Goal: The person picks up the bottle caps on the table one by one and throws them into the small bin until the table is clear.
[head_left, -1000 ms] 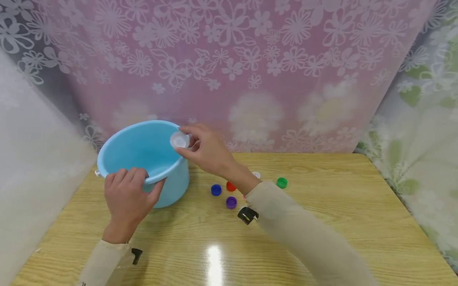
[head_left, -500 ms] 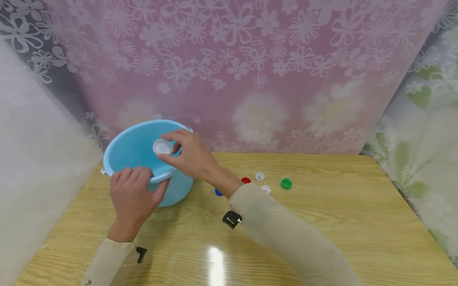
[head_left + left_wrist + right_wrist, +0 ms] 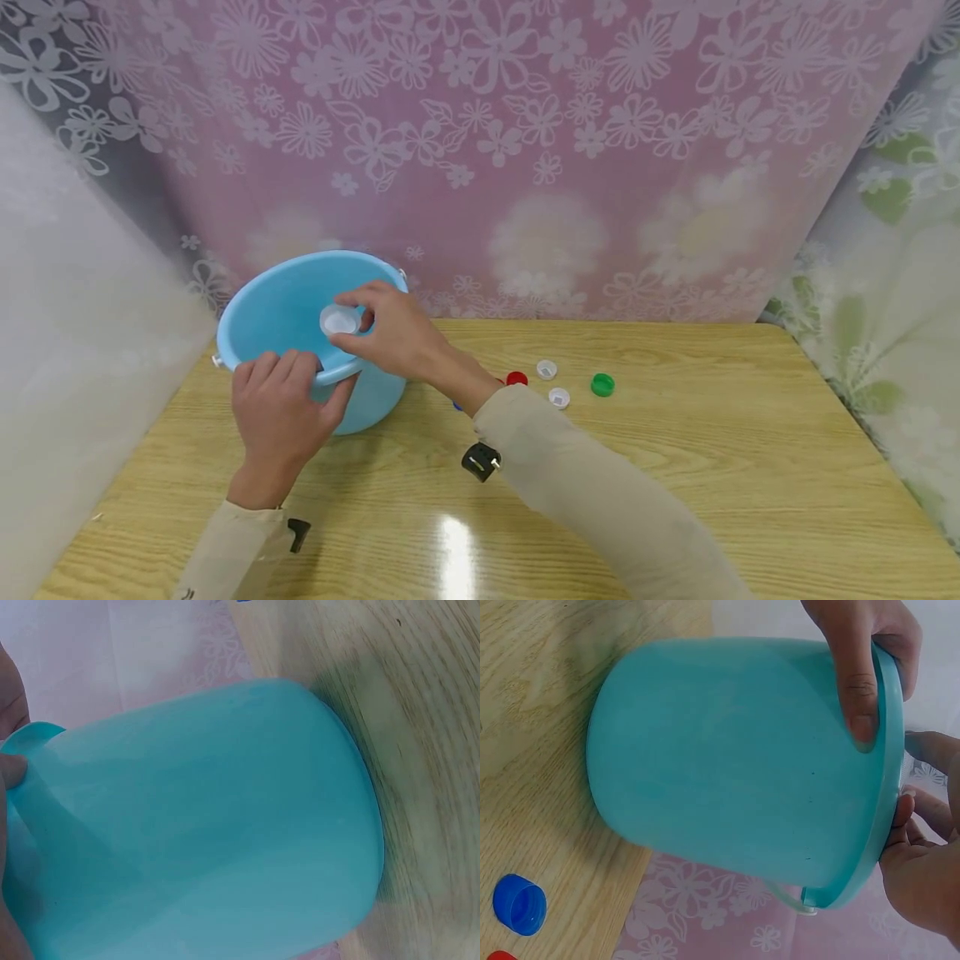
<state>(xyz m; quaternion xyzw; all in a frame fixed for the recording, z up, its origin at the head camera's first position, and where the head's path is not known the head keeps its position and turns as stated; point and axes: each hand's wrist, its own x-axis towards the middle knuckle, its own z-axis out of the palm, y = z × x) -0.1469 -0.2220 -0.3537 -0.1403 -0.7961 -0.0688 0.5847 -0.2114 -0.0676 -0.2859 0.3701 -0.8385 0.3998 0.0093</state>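
Observation:
A light blue bucket (image 3: 378, 404) stands on the left part of the table. My left hand (image 3: 279, 417) grips its near rim; in the right wrist view the thumb (image 3: 857, 697) lies along the outer wall. Over the bucket's mouth, my right hand (image 3: 397, 333) pinches a translucent white cap (image 3: 340, 320) between thumb and fingers, its hollow side turned towards the head camera. The bucket's near wall hides most of the cap in the right wrist view. The bottom of the bucket is out of sight.
Right of the bucket lie a red cap (image 3: 517, 379), a white cap (image 3: 547, 369), another white cap (image 3: 558, 398) and a green cap (image 3: 602, 384). A blue cap (image 3: 519, 904) is mostly behind my right forearm in the head view. A pink flowered curtain (image 3: 540, 167) hangs behind the table.
My right hand has moved left with the white cap, from the bucket's right rim to over its mouth, then slightly lower. The left hand keeps its grip on the rim.

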